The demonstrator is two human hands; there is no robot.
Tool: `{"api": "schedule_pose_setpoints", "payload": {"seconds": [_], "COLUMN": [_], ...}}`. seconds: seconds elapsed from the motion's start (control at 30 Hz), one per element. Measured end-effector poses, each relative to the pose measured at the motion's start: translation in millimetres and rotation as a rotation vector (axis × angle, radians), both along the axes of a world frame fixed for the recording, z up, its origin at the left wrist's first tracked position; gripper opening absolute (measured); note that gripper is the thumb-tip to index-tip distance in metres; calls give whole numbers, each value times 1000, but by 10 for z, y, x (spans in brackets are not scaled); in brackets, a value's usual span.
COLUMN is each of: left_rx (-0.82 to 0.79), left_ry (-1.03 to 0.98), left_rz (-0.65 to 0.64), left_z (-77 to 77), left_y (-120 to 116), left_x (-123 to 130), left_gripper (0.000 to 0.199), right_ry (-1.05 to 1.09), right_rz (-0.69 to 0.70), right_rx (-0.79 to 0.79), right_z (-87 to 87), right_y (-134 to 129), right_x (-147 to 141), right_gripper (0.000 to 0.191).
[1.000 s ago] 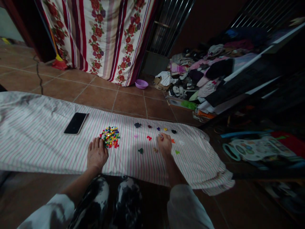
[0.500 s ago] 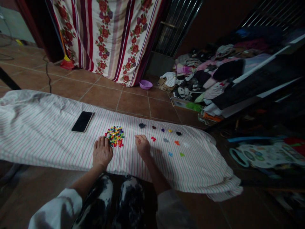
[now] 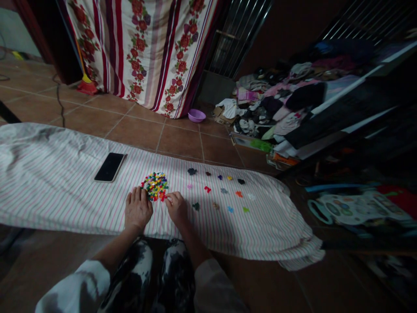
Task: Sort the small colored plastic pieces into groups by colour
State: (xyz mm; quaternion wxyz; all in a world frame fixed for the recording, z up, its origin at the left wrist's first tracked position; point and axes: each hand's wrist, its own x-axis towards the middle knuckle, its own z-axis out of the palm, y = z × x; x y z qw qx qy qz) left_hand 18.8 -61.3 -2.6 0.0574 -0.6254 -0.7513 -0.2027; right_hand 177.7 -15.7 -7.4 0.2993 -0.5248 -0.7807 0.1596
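Observation:
A heap of small colourful plastic pieces (image 3: 155, 184) lies on a striped cloth (image 3: 81, 204). My left hand (image 3: 138, 208) rests flat at the near left edge of the heap, fingers stretched out and holding nothing. At the heap's near right edge is my right hand (image 3: 177, 208), thumb and fingertips pinched beside red and orange pieces. Anything between those fingertips is too small to make out. To the right, small one-colour groups lie apart, among them red pieces (image 3: 207, 189), dark green pieces (image 3: 196, 206), pink pieces (image 3: 190, 186) and orange pieces (image 3: 239, 194).
A phone (image 3: 110, 167) lies on the cloth, left of the heap. Beyond the cloth, a purple basin (image 3: 196, 115) stands on the tiled floor near a floral curtain (image 3: 143, 52). Piled clothes (image 3: 270, 102) fill the back right.
My right hand has moved left, from beside the sorted groups to the heap's right edge, uncovering the pink and dark green pieces. My left hand stays beside the heap.

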Motion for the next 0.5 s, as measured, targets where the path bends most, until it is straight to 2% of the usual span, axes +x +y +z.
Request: {"api": "schedule_pose_setpoints", "payload": {"seconds": [0.23, 0.5], "left_rx": [36, 157], "left_ry": [4, -46], "left_rz": [3, -10], "left_z": [-8, -86], "left_y": [-5, -3], "left_x": [-1, -23], "left_gripper": [45, 50], "right_ry": [-43, 58], "right_rz": [-56, -107], "right_rx": [91, 100], "right_z": [-26, -81], "right_y": [-41, -42], "right_x": [-47, -26], "right_gripper": [13, 10]}}
